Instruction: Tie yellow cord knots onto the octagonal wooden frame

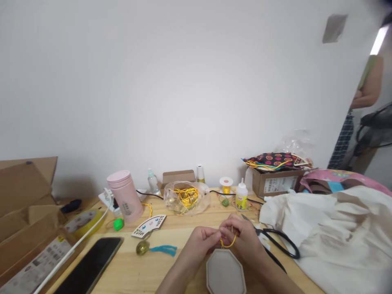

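My left hand (200, 245) and my right hand (241, 237) meet above the wooden table, fingertips pinched together on a thin yellow cord (229, 246). The cord forms a loop between my hands and reaches down to the top edge of a pale octagonal piece with a raised rim (226, 272). That piece lies between my forearms. To the left of my hands are a fan-shaped decorated piece (150, 226) and a gold bell (142, 248) with a blue tassel (163, 249). Black-handled scissors (280, 241) rest just right of my right hand.
Behind my hands stand a glue bottle (241, 197), a yellow thread spool (226, 185) and a plastic bag of cords (186, 198). A pink canister (125, 197), phone (88, 265) and cardboard box (27, 224) are left; white cloth (339, 228) lies right. A person (369, 81) stands far right.
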Demonstrator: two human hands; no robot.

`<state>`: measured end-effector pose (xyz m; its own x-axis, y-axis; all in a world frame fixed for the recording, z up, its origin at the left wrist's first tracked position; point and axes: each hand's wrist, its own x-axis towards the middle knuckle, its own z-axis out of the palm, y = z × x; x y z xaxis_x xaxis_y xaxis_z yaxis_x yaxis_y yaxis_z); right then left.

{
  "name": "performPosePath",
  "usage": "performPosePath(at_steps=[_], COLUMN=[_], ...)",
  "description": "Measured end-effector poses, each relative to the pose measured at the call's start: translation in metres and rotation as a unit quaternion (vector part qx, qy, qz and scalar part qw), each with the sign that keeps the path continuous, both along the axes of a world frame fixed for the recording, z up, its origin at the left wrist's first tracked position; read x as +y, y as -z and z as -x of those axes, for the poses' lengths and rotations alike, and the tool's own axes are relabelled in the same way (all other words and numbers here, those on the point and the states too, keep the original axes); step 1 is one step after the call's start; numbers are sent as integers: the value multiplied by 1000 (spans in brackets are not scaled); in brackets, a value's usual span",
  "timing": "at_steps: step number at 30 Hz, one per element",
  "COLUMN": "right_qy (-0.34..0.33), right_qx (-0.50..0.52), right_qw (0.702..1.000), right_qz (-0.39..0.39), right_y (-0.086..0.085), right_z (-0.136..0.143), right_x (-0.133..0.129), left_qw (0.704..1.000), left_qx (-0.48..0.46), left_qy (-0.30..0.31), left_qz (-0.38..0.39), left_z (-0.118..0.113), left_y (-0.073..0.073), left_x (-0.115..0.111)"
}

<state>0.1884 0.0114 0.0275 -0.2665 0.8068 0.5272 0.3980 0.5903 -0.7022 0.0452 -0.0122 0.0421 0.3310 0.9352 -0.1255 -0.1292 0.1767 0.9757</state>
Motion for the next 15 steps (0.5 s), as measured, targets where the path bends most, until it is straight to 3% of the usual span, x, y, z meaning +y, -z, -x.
performPosePath(at_steps=[6, 15], right_qy=[5, -13], right_qx=[22, 2], right_qw=[999, 1000], right_qz=[25, -4], right_y=[2, 0], right_z=[-2, 0], right_x=[2, 0], left_qw=[999, 1000], left_qx=[-34, 4], left_qy=[31, -6], left_qz=[1, -6], left_z=[1, 0], left_y=[0, 6], left_x=[-3, -1])
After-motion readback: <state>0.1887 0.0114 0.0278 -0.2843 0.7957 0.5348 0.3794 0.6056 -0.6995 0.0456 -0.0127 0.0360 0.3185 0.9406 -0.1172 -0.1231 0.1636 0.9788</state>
